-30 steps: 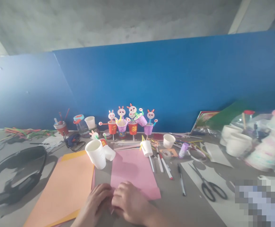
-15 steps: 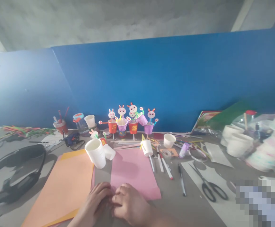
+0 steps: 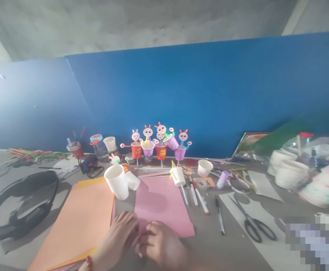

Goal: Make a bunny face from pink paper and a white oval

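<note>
A sheet of pink paper (image 3: pixel 160 199) lies flat in front of me, its near left corner bent up between my fingers. My left hand (image 3: pixel 122 232) is closed on that near edge, fingertips curled over it. Beside it, my right hand (image 3: pixel 159 242) pinches the same edge, and a bit of pink shows below its fingers. The two hands almost touch, so much of the fold is hidden. Just beyond my left hand stand a stack of white paper cups (image 3: pixel 117 182) and a tipped white cup (image 3: pixel 133 181).
Orange paper sheets (image 3: pixel 76 218) and a black headset (image 3: pixel 23 205) lie left. On the right are markers (image 3: pixel 200 199), a pen (image 3: pixel 220 216), and scissors (image 3: pixel 251 220) on white paper (image 3: pixel 237 210). Rabbit-faced cup figures (image 3: pixel 162 150) stand before the blue partition (image 3: pixel 167 86).
Both hands have shifted slightly, and a folded bit of pink paper now shows between them. A red bracelet has come into sight on my left wrist. The whole view has moved a little.
</note>
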The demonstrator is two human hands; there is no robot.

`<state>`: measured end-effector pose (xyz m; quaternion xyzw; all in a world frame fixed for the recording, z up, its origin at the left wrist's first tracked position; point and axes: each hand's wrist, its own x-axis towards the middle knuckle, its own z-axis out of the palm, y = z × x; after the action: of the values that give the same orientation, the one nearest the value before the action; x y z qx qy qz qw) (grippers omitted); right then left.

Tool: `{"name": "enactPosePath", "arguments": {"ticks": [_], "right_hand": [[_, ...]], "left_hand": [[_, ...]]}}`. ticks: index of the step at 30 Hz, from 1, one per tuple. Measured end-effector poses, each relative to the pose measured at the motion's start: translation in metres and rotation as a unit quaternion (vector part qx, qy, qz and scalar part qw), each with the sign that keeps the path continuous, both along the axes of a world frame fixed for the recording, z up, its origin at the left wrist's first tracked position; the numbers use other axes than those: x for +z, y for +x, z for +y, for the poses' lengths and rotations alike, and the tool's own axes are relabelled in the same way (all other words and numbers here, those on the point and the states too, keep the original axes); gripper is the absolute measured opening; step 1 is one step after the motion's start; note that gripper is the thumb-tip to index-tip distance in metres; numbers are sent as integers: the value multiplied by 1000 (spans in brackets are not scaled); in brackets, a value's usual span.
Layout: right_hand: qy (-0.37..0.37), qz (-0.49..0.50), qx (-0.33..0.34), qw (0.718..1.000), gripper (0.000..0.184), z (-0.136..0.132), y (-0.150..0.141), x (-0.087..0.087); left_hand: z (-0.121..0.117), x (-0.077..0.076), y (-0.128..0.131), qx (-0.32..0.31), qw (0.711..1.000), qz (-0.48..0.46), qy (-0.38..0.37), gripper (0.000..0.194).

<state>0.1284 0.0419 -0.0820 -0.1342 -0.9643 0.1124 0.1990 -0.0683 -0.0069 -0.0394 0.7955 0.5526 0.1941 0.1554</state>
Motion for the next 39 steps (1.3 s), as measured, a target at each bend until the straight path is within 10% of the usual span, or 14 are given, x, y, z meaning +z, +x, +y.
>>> {"name": "enactPosePath", "arguments": {"ticks": [18,23,29,34,39], "right_hand": [[2,2,35,999,32,-1,28,-3],[8,16,-48,999,22,-1,31,2],[33,40,-76,996,17,4,32,4],[88,54,-58,993,30,3,33,-1],[75,50,-11,996,24,-3,48,8]], "left_hand": [[11,1,4,-30,995,92,37,18],[17,4,8,-39,990,130,34,6],[35,-11,27,-19,986,161,50,15],[45,-34,30,-47,982,175,52,63],[48,-39,23,-83,979,182,51,59]]}}
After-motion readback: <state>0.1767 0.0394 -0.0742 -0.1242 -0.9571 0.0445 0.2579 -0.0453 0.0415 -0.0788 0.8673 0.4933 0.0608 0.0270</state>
